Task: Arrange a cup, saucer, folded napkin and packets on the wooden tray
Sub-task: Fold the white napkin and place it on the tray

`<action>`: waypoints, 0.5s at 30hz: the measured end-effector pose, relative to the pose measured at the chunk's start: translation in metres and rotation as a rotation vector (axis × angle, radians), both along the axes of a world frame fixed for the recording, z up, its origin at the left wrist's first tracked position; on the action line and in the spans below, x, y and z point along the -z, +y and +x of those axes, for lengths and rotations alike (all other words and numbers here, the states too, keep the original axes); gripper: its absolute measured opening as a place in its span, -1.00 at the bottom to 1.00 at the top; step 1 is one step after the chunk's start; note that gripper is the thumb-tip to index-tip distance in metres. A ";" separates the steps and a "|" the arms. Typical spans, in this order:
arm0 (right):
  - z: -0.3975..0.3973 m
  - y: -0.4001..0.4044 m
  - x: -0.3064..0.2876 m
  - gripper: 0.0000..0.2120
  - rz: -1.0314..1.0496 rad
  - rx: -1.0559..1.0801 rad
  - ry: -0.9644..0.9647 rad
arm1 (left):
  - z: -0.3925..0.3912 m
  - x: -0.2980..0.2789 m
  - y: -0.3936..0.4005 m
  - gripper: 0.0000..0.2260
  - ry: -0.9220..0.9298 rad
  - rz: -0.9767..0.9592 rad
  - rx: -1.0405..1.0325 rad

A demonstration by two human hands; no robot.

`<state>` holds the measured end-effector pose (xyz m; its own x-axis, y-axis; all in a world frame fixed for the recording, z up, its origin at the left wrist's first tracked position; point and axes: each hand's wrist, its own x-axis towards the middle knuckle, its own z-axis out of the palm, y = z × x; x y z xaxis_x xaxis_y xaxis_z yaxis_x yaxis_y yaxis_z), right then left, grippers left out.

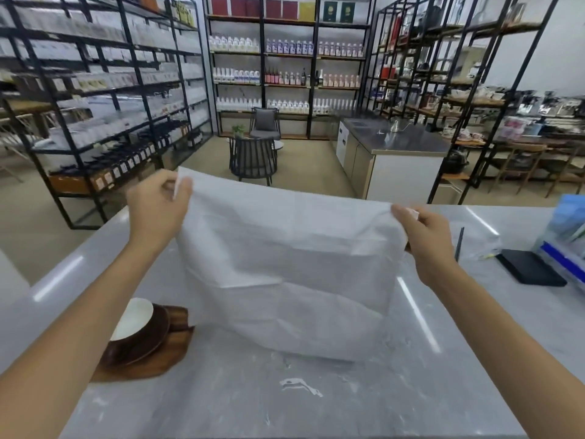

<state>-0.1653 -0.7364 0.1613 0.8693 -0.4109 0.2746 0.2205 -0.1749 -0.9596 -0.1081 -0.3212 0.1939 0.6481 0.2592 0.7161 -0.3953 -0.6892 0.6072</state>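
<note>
A large white napkin [285,264] hangs unfolded above the grey marble counter, its lower edge resting on the surface. My left hand [158,207] pinches its upper left corner and my right hand [424,236] pinches its upper right corner. At the lower left, a wooden tray [171,346] lies on the counter, partly hidden by my left forearm. On it sits a dark brown saucer [148,334] with a cup that is white inside [134,318]. No packets are visible.
A black flat case [531,270] and a blue-and-white box [566,229] sit at the counter's right edge, with a dark pen-like stick [459,243] nearby. Beyond the counter [316,391] are shelves, a chair and a steel workbench.
</note>
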 end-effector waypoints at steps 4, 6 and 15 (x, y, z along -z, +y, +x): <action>-0.011 0.027 -0.007 -0.66 0.031 0.058 0.054 | -0.020 0.005 -0.036 -0.79 0.096 -0.071 0.040; -0.019 0.045 -0.014 -0.70 -0.008 0.061 0.029 | -0.036 0.003 -0.062 -0.82 0.129 -0.083 0.087; -0.053 0.119 -0.034 -0.83 -0.267 -0.132 -0.126 | -0.102 0.006 -0.161 -0.86 0.106 -0.167 0.356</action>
<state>-0.2180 -0.6179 0.1954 0.8627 -0.1957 0.4662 0.3718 -0.3792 -0.8473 -0.2103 -0.4825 0.1877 0.7866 0.1123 0.6072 -0.5204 -0.4086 0.7498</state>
